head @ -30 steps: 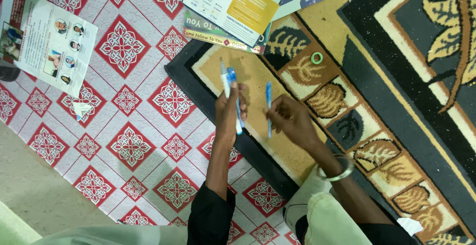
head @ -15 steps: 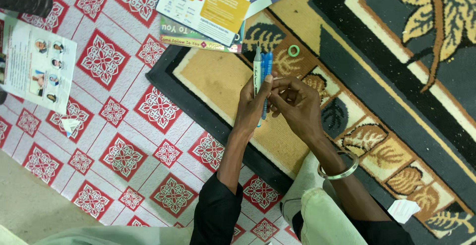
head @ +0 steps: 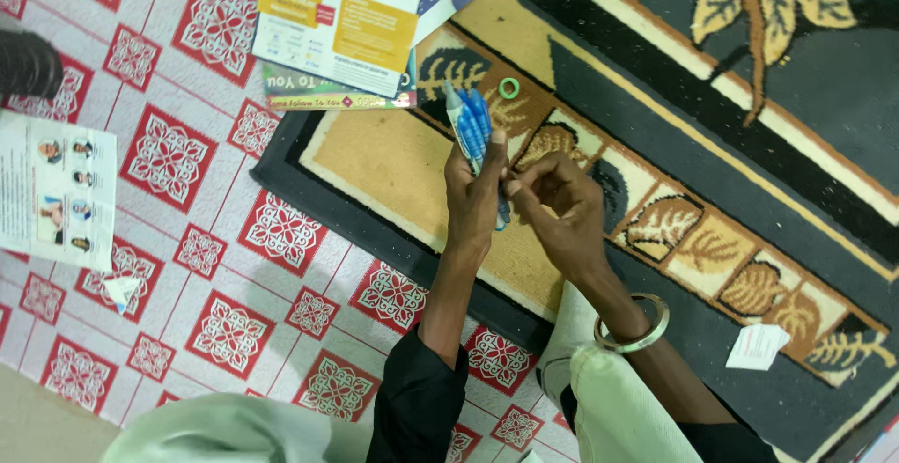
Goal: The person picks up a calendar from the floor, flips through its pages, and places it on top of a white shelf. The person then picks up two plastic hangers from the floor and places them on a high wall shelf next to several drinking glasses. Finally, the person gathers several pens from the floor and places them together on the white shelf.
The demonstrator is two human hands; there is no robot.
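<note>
**Together at last: blue pens bunched in one fist**

Upright over the patterned rug [head: 393, 159], a bundle of blue pens [head: 470, 126] sits near the centre of the head view, tips toward twelve o'clock. The left hand [head: 473, 196] has its grip closed around the lower half of the bundle, thumb pressed along the barrels. The right hand [head: 557, 205], at three o'clock from the pens, touches them with curled fingertips, its grip nearly closed; whether it truly pinches a pen cannot be told. A metal bangle [head: 634, 324] circles the right wrist. A small green ring [head: 508, 88] lies on the rug at one o'clock, near the pen tips. Printed leaflets [head: 337, 28] lie at eleven o'clock, overlapping the red-and-white floor mat [head: 215, 238].
</note>
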